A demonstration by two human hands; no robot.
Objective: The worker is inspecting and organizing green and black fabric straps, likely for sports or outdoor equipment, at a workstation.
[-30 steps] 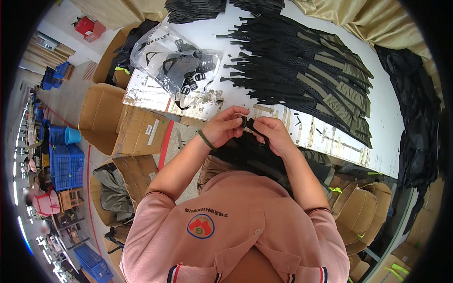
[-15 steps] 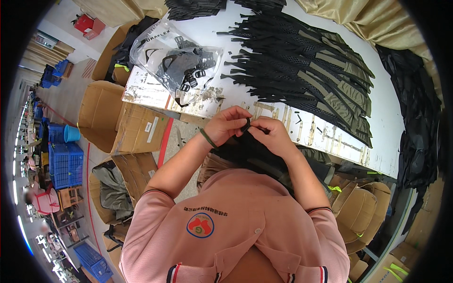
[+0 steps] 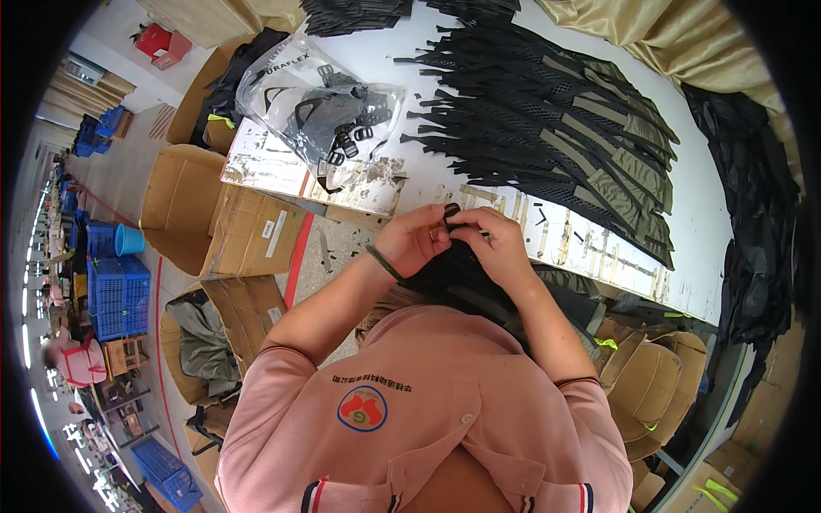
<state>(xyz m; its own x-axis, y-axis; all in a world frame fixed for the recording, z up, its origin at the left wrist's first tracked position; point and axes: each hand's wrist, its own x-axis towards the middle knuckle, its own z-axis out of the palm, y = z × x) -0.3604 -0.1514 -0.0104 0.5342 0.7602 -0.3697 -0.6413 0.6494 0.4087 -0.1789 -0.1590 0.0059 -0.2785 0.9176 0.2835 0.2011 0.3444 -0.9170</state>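
Left hand and right hand pinch a small black buckle together (fingertips closed tight), black mesh strap hanging just below.

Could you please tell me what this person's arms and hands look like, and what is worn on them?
Both forearms are bare below the short pink sleeves of a polo shirt with dark and red striped collar tips. The left hand has a thin dark green band round its wrist. The right hand wears no glove or band.
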